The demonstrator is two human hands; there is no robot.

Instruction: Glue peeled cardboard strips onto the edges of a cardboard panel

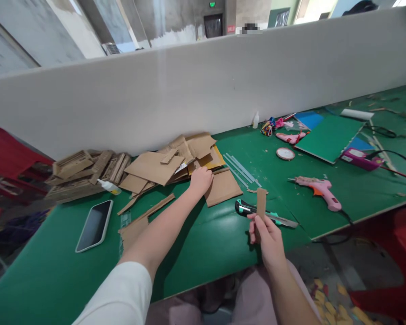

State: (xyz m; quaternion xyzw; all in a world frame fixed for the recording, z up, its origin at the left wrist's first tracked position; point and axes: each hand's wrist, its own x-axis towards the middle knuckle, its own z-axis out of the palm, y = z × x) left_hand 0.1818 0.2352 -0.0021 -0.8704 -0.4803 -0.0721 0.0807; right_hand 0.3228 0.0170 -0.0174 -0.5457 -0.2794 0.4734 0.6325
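My right hand (pixel 265 232) pinches a narrow cardboard strip (pixel 261 203) that points up and away from me. Beneath and beside it lies a green and black utility knife (pixel 274 215) with its blade out. My left hand (pixel 201 179) reaches to the left edge of a square cardboard piece (pixel 225 186), fingers bent and pressed together; whatever they may grip is hidden. A pile of cut cardboard (pixel 155 167) lies just left of that hand. Several thin grey sticks (pixel 242 169) rest right of the square piece.
A phone (pixel 94 225) and a glue bottle (pixel 109 187) lie at left, near stacked cardboard (pixel 88 174). At right are a pink glue gun (pixel 320 189), a tape roll (pixel 285 154), a green board (pixel 331 137) and a corded magenta device (pixel 362 159). A pale partition (pixel 189 95) stands behind.
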